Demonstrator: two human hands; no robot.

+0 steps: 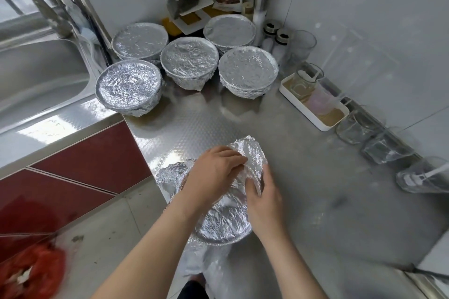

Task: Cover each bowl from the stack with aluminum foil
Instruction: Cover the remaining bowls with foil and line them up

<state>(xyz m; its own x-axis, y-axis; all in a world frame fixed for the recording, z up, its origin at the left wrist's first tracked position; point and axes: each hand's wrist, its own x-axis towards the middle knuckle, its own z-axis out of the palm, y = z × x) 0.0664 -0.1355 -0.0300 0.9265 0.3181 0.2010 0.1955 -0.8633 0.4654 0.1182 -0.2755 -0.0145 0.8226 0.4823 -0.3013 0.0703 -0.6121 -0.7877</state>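
Left hand [216, 172] and right hand [263, 201] close together, both pinching foil [250, 153]; loose flap just beyond them, bowl [226, 240] beneath.

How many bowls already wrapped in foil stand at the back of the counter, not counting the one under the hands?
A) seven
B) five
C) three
B: five wrapped bowls stand in a cluster beside the sink, while the left hand and right hand grip the foil on a sixth bowl.
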